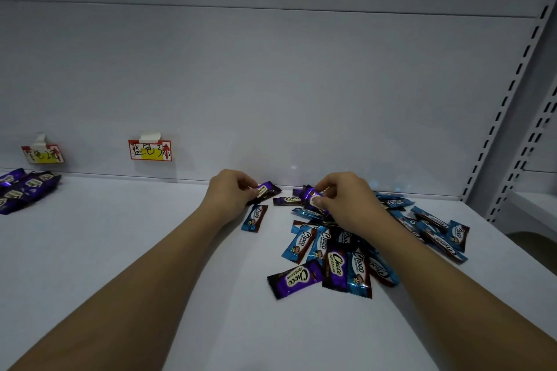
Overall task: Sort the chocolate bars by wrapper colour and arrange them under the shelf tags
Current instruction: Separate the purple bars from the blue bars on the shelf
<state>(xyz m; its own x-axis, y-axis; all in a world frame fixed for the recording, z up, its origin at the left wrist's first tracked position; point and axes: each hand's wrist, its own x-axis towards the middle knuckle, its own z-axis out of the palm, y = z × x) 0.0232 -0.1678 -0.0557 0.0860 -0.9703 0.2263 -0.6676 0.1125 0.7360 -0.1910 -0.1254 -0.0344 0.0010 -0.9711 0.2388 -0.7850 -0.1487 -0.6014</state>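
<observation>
Both hands (230, 190) (343, 194) pinching purple bars (266, 190)

purple (and blue) bars (331, 262)

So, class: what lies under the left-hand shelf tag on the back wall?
Under the left shelf tag lies a group of purple bars, overlapping on the shelf. The picture's edge cuts the group off, so its full count cannot be seen.

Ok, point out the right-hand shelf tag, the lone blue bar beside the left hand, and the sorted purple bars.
Right-hand shelf tag (150, 150), head view, yellow middle.
Lone blue bar (255, 218), head view, wrapper centre.
Sorted purple bars (25, 188), head view, middle of the group.
</observation>
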